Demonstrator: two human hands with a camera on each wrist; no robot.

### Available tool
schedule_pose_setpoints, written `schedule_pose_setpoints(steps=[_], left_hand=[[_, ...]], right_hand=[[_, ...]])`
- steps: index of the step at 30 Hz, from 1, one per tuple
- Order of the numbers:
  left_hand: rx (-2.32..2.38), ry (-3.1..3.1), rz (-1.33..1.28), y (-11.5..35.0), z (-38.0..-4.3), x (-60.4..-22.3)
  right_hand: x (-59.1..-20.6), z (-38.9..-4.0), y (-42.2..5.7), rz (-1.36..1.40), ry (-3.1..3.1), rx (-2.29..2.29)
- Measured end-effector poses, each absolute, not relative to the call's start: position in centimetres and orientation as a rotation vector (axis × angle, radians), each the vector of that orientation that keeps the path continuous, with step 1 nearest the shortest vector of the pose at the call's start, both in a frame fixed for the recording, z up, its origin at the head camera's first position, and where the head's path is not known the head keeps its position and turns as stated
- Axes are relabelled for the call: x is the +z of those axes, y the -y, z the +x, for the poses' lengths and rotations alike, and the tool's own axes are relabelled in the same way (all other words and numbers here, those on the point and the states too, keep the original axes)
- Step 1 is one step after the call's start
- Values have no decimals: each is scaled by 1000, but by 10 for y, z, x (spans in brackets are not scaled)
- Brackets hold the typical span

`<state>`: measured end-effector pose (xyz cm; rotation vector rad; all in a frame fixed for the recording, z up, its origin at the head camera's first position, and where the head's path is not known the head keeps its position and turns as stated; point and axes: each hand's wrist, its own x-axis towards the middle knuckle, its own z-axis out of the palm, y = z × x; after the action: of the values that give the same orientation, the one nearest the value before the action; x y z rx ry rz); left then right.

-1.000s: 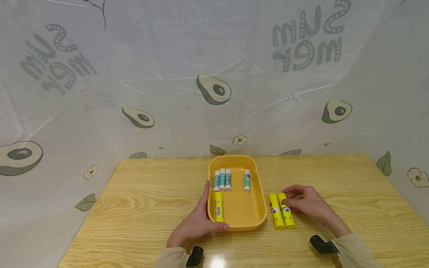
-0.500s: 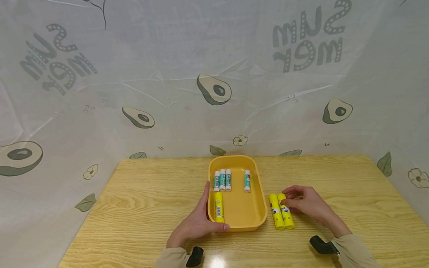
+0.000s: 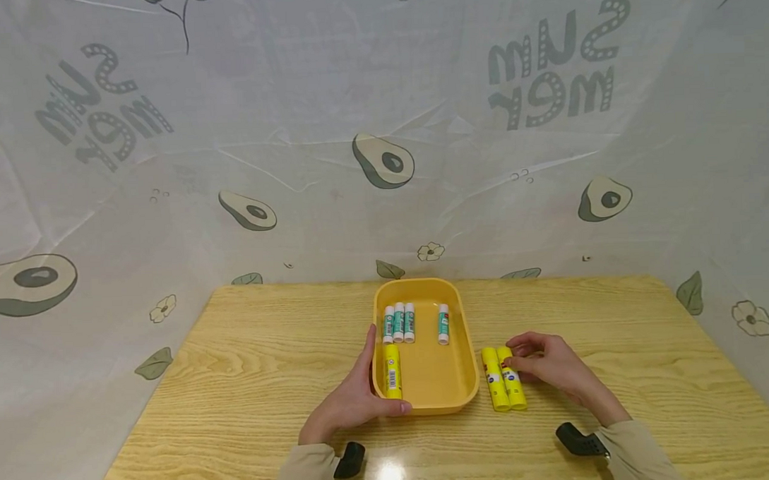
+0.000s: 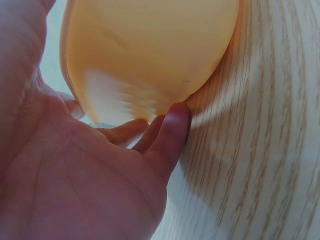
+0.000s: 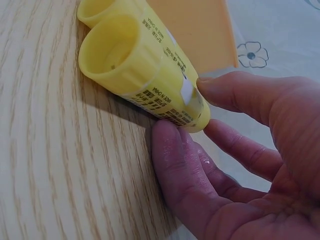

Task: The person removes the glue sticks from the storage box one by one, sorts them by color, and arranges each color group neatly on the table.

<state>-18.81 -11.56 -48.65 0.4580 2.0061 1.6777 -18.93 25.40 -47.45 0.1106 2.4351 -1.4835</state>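
Note:
My left hand (image 3: pixel 355 400) grips the front left corner of a yellow plastic tray (image 3: pixel 437 379), thumb along the front rim and fingers along the left wall. In the left wrist view, the fingertips press the outside of the tray wall (image 4: pixel 150 50), low by the table. To the tray's right, two yellow glue sticks lie side by side on the table. My right hand (image 3: pixel 550 361) holds the far end of the right-hand yellow glue stick (image 3: pixel 515 387), thumb on top and fingers at its side. Beside it is the left-hand glue stick (image 3: pixel 495 381). The right wrist view shows the held stick's hollow end (image 5: pixel 112 50).
Inside the tray, a yellow glue stick (image 3: pixel 392 370) lies along the left wall. Behind it are three small white-and-teal glue sticks (image 3: pixel 398 323) in a row, and another white-and-teal stick (image 3: pixel 443 324) lies near the right wall. A printed cloth (image 3: pixel 384 219) hangs behind the wooden table (image 3: pixel 237 386).
The near end of the right-hand yellow glue stick has shifted slightly left, towards its neighbour. Both hands and the tray have stayed almost still.

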Motion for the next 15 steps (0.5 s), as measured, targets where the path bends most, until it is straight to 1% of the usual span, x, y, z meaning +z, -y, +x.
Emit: schedule_pose_setpoints(steps=[15], left_hand=[[1668,-2018,455,116,-188,-486]], right_hand=[[-473,-188,-257,115,-2427,-1494]])
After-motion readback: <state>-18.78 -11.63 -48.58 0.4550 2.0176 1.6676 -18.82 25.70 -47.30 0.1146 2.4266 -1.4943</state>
